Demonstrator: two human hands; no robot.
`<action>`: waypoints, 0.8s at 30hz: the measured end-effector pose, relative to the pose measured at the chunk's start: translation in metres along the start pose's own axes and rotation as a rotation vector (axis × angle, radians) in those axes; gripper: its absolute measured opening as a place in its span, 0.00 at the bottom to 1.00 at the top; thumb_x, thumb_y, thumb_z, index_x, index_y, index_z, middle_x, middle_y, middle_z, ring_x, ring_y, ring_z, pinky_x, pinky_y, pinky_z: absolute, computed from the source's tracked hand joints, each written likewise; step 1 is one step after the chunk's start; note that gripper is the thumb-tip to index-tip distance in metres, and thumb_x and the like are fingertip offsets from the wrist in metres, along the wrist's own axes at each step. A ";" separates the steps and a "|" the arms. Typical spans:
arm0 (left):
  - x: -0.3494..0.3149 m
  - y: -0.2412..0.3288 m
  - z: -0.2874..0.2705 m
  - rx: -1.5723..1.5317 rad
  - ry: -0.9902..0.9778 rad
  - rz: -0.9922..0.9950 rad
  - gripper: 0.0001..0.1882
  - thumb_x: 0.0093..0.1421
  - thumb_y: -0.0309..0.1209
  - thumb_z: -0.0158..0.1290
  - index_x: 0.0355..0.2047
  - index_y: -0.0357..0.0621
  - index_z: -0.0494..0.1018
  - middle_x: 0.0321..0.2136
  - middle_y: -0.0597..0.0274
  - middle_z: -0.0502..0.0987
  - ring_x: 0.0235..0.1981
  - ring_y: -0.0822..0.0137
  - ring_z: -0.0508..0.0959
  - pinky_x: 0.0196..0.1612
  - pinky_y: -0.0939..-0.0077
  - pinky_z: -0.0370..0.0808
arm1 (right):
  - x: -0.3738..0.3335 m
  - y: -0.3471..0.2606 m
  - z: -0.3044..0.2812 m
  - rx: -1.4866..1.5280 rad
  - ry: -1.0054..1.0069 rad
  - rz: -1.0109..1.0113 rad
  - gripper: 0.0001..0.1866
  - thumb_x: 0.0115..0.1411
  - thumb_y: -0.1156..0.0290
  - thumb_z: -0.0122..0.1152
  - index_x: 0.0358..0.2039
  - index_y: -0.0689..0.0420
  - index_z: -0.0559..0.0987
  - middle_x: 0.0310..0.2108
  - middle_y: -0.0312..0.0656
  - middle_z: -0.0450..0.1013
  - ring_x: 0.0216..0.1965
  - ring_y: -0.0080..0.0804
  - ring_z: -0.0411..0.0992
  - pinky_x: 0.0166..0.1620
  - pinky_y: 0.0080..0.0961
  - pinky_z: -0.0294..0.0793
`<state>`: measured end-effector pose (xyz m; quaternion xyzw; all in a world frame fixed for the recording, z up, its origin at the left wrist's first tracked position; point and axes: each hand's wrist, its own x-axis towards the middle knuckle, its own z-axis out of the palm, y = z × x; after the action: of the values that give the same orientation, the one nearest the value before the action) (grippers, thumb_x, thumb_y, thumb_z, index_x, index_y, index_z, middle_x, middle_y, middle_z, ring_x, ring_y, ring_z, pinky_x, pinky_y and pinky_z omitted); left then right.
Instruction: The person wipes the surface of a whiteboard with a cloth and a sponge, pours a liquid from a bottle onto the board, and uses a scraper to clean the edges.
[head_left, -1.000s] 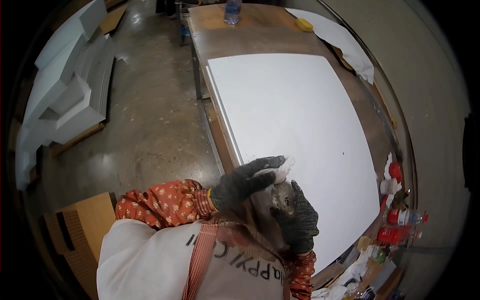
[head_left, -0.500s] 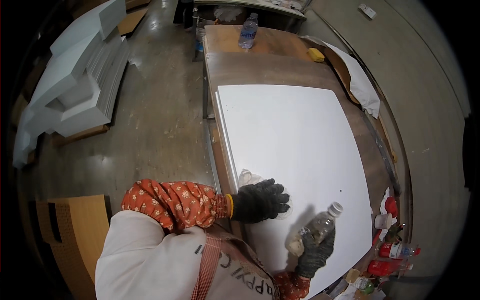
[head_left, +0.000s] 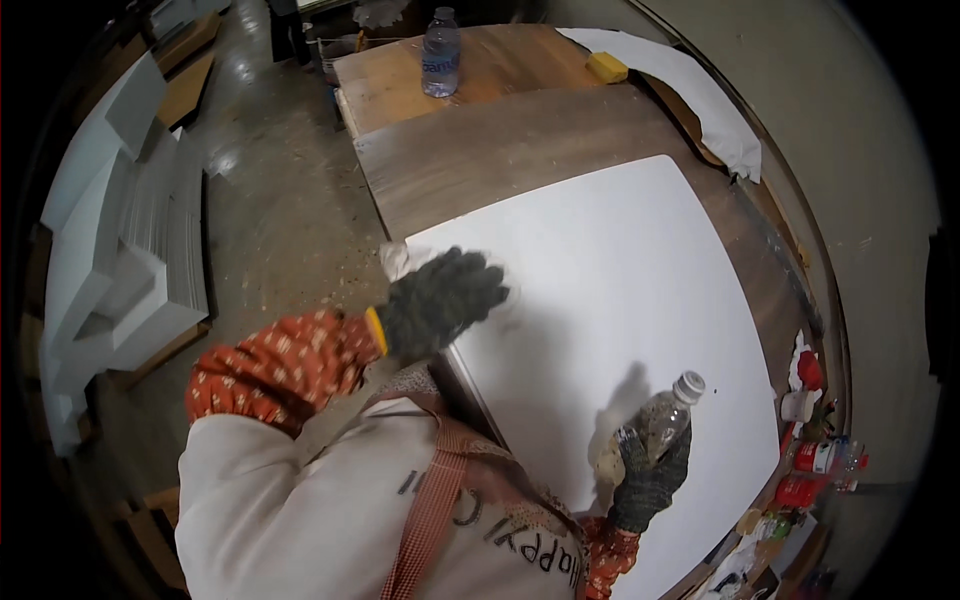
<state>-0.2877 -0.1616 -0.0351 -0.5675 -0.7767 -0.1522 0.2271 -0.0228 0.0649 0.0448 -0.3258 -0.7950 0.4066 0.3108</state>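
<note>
My left hand (head_left: 445,303), in a dark knitted glove with a yellow cuff, lies with its fingers stretched out over a whitish cloth (head_left: 398,262). The cloth pokes out beside the hand at the edge of a white panel (head_left: 600,260); the rest of it is hidden under the palm. In my right hand (head_left: 650,485), gloved the same way, is a clear plastic bottle (head_left: 668,418) with a white cap. It is tilted above the panel's near right part, and its lower end is partly covered by the fingers.
The panel lies on a brown worktable (head_left: 490,150). A water bottle (head_left: 440,55) and a yellow block (head_left: 606,68) are at the far end. Red-labelled bottles (head_left: 815,457) and clutter line the right edge. Stacked white panels (head_left: 130,230) stand on the floor at left.
My left hand has moved away from me along the panel with the cloth under it. The panel has turned relative to the table's far end. My right hand still holds the bottle.
</note>
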 end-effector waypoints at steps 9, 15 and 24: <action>0.028 -0.068 -0.003 -0.061 0.035 0.022 0.23 0.54 0.28 0.53 0.52 0.45 0.68 0.51 0.55 0.69 0.52 0.54 0.69 0.55 0.60 0.65 | 0.007 -0.053 0.047 -0.053 -0.069 0.079 0.40 0.39 0.71 0.74 0.54 0.58 0.67 0.46 0.45 0.72 0.47 0.36 0.72 0.51 0.32 0.70; -0.014 -0.058 -0.007 -0.192 0.007 0.072 0.17 0.58 0.33 0.51 0.48 0.46 0.71 0.49 0.58 0.71 0.51 0.55 0.70 0.53 0.63 0.68 | 0.011 -0.052 0.055 -0.032 -0.080 0.093 0.40 0.41 0.68 0.73 0.55 0.57 0.66 0.44 0.45 0.73 0.45 0.37 0.74 0.50 0.33 0.72; 0.055 -0.057 -0.025 -2.288 -0.175 -0.317 0.25 0.61 0.31 0.48 0.59 0.40 0.59 0.46 0.54 0.73 0.44 0.63 0.74 0.48 0.72 0.73 | 0.041 -0.068 0.089 -0.226 -0.417 -0.218 0.38 0.43 0.65 0.71 0.56 0.56 0.66 0.40 0.45 0.75 0.40 0.37 0.75 0.44 0.32 0.75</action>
<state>-0.3511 -0.1473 0.0159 -0.3462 -0.2607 -0.7529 -0.4953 -0.1328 0.0254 0.0693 -0.1802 -0.9126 0.3375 0.1438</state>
